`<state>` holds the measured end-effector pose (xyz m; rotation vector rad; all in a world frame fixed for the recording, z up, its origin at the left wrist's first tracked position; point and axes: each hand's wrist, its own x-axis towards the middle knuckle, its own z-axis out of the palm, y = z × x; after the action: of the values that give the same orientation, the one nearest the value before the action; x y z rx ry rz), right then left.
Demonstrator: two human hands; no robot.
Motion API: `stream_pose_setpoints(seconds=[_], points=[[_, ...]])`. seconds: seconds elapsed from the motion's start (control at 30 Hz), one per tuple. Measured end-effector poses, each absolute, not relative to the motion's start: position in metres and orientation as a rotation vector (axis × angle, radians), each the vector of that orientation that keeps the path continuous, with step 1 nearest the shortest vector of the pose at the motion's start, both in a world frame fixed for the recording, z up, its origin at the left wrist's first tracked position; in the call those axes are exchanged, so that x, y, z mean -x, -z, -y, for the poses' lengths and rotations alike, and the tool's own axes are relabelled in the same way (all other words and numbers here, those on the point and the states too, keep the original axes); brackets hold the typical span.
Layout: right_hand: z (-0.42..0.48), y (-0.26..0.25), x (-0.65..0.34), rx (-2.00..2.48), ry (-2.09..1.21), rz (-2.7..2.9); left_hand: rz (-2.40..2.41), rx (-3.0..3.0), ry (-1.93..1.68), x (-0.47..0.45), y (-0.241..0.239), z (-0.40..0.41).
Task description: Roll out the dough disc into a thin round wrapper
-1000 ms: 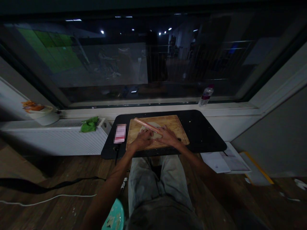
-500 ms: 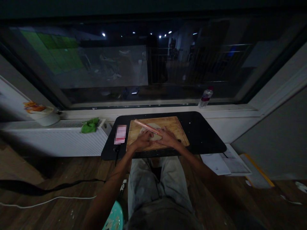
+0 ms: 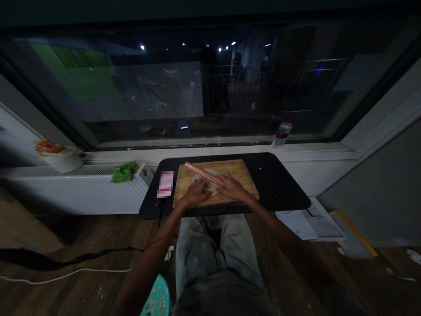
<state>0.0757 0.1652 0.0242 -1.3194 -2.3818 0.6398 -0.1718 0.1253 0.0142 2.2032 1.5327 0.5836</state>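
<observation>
A round, flat sheet of pale dough lies on a wooden cutting board. A reddish-brown rolling pin rests slantwise across the dough, its far end pointing to the upper left. My right hand is closed around the pin's near right end. At the dough's left edge my left hand has curled fingers, with the thumb on the near side, gripping the rim. Part of the dough is hidden under the hands and the pin.
The board sits on a small black table. A pixelated pink-and-white item lies left of it. A water bottle stands on the sill, a green cloth on the radiator. Below is a turquoise basin.
The rolling pin has turned about its axis and shifted slightly, with my right hand moving a little along with it. My left hand stays at the dough's edge.
</observation>
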Motion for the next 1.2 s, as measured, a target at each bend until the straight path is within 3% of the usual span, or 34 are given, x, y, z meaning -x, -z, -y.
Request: stream_pose_setpoints(seconds=[0.57,0.83,0.97,1.2], points=[[-0.181,-0.023,-0.083,1.273,-0.768,2.18,-1.529,-2.292,-0.636,0.16,-0.022,-0.115],[-0.185,-0.019,-0.084,1.207,-0.837,2.104,-1.504,-2.042,-0.806,0.165,-0.012,-0.122],[-0.187,-0.014,-0.084,1.241,-0.81,2.044,-1.828,-1.974,-0.873,0.173,-0.01,-0.12],[-0.199,-0.009,-0.074,1.292,-0.893,1.81,-2.332,-1.936,-0.572,0.159,-0.001,-0.098]])
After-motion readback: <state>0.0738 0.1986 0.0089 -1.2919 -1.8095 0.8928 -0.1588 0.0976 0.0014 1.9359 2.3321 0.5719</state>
